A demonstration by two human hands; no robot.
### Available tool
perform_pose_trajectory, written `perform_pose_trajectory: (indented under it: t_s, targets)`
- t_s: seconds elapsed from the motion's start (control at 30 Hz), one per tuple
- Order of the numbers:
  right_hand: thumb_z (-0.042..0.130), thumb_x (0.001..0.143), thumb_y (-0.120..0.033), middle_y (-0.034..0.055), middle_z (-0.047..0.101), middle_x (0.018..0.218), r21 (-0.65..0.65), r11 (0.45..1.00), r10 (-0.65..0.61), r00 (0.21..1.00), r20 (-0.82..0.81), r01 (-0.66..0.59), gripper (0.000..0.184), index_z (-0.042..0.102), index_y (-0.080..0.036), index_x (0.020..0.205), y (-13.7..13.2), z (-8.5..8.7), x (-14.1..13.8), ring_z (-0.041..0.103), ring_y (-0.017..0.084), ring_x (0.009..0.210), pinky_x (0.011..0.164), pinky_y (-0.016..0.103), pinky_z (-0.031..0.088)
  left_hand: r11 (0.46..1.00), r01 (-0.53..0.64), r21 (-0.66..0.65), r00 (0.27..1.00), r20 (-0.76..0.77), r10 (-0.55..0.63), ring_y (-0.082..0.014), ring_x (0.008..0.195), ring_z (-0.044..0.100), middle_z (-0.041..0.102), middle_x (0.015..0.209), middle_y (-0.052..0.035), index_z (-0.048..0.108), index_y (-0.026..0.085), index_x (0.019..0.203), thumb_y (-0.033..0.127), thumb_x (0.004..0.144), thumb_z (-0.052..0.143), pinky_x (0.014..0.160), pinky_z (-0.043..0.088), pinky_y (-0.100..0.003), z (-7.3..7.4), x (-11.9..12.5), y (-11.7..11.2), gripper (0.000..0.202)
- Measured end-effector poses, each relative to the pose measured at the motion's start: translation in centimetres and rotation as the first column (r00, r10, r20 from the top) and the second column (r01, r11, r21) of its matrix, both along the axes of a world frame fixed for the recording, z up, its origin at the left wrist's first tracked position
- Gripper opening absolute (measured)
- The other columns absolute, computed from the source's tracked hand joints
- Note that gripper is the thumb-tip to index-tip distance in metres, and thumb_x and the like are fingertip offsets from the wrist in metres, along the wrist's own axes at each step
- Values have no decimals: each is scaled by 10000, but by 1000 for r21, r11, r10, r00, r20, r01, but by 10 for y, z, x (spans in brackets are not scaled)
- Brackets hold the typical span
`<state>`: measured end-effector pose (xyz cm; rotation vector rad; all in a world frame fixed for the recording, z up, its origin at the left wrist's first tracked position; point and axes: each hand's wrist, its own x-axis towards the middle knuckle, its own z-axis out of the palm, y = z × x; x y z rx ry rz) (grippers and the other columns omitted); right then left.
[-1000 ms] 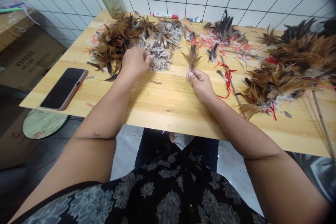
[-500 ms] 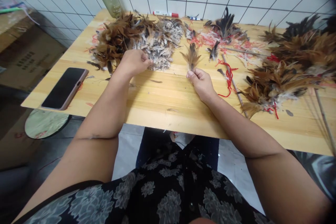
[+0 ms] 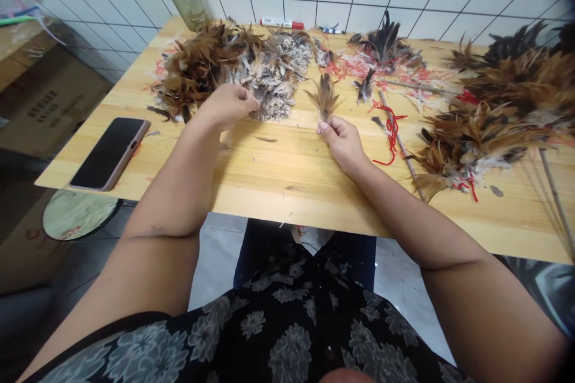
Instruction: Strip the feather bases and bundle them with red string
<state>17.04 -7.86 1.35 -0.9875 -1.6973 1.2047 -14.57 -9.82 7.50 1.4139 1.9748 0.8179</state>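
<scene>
On the pale wooden tabletop [image 3: 287, 191], a black smartphone in a pinkish case [image 3: 110, 154] is seen at far left, then a heap of glossy brown feathers [image 3: 197, 75]. The left hand [image 3: 224, 106] is held at a heap of speckled grey feathers [image 3: 274, 87], its grip not to be made out. A small brown feather tuft [image 3: 324, 96] is pinched upright by the right hand [image 3: 342, 143], with tangled red thread [image 3: 390, 131] just beyond and large brown feather bunches [image 3: 485, 131] at far right.

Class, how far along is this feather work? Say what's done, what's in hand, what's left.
Done, it seems: brown-and-black feathers lie massed at right beside bamboo sticks. In hand: the right hand pinches a small brown feather tuft; the left hand touches grey speckled feathers. Left: those grey feathers and a brown feather heap lie loose.
</scene>
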Motion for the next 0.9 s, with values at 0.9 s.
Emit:
perform_pose_trajectory:
  t_s: [0.9]
  targets:
    - [923, 850, -878, -53, 447, 723, -111, 990, 82, 994, -72, -90, 739, 548, -254, 717, 3, -4, -15, 421, 133, 762, 781, 324, 412, 940, 223, 257, 728, 598, -336, -198, 761, 684, 725, 799, -7, 714, 199, 837, 283, 808, 1209, 740, 534, -304, -35, 98, -13, 503]
